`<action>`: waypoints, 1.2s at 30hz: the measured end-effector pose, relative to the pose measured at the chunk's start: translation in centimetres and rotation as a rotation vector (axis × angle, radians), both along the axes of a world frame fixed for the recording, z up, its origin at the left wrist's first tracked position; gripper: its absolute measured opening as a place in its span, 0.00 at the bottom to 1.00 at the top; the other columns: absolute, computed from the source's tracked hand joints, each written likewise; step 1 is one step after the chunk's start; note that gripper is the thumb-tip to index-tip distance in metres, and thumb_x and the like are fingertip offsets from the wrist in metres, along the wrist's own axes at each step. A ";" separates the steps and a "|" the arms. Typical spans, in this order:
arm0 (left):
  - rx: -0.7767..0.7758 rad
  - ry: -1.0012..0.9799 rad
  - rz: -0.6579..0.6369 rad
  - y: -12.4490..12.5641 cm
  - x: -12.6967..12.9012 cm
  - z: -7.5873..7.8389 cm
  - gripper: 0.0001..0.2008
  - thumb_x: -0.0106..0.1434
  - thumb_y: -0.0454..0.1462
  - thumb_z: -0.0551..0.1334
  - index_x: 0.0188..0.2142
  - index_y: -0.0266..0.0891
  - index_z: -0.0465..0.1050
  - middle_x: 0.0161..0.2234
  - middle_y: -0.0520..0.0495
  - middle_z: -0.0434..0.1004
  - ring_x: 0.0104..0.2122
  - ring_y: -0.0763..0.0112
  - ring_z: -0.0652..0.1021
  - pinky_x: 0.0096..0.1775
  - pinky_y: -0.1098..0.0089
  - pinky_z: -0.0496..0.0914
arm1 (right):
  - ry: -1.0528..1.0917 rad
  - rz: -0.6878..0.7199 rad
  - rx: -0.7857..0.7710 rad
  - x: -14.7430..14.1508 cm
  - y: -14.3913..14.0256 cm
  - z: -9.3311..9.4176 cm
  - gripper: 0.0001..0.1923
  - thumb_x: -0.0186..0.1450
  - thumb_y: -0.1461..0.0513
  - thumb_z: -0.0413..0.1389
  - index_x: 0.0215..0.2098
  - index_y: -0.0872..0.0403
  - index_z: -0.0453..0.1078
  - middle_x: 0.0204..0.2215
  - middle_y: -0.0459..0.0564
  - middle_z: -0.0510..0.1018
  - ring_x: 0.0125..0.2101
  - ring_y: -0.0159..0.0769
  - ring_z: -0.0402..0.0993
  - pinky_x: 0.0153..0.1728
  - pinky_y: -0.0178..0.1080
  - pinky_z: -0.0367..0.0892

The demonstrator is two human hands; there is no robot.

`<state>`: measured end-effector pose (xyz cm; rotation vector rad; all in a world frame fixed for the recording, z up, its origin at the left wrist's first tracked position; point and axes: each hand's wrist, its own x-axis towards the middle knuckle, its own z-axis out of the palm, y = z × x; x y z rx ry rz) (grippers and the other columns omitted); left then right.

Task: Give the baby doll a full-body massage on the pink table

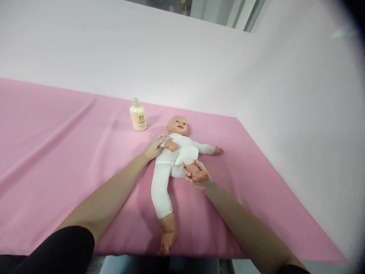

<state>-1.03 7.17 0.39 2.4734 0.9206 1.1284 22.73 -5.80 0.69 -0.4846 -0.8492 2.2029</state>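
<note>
A baby doll [167,184] with a white cloth body lies on its back, head pointing away from me. My right hand [198,177] is wrapped around its lower leg near the foot, and that leg is bent up toward the belly. The doll's other leg stretches straight toward me. My left hand [156,146] rests against the doll's side by its shoulder and upper arm; the fingertips are partly behind the doll's arm, so its grip is hard to judge. One doll arm is folded over the chest, the other spread out to the side.
A cream lotion bottle [138,116] with a pump top stands beyond my left hand, beside the doll's head. Pink cloth [57,152] covers the table. White walls [171,57] rise behind it and on the right, with a window at the top.
</note>
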 end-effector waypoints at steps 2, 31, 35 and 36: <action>0.005 0.003 0.001 0.0 0.0 0.0 0.29 0.52 0.24 0.50 0.52 0.40 0.71 0.50 0.44 0.71 0.52 0.64 0.70 0.57 0.59 0.62 | -0.021 -0.007 -0.010 0.0 0.0 0.1 0.24 0.69 0.45 0.38 0.39 0.55 0.62 0.22 0.41 0.63 0.17 0.26 0.61 0.17 0.29 0.58; 0.014 0.001 0.003 -0.1 0.0 0.1 0.27 0.54 0.24 0.51 0.51 0.40 0.71 0.50 0.45 0.72 0.52 0.65 0.70 0.57 0.58 0.62 | 0.011 -0.012 0.010 -0.2 -0.1 0.3 0.25 0.70 0.46 0.37 0.39 0.56 0.64 0.22 0.42 0.65 0.17 0.26 0.62 0.17 0.29 0.56; 0.012 -0.002 -0.001 -0.2 0.0 0.1 0.28 0.53 0.24 0.51 0.51 0.40 0.71 0.51 0.44 0.71 0.52 0.64 0.70 0.57 0.58 0.62 | -0.005 -0.020 0.006 -0.2 -0.2 0.4 0.24 0.67 0.44 0.42 0.39 0.56 0.64 0.22 0.41 0.65 0.17 0.26 0.62 0.16 0.29 0.57; 0.007 0.001 0.000 -0.2 0.0 0.2 0.28 0.53 0.24 0.51 0.52 0.40 0.71 0.51 0.44 0.71 0.52 0.64 0.70 0.57 0.58 0.62 | -0.014 -0.023 0.004 -0.2 -0.2 0.4 0.25 0.66 0.44 0.44 0.38 0.56 0.64 0.22 0.41 0.65 0.16 0.26 0.62 0.16 0.29 0.57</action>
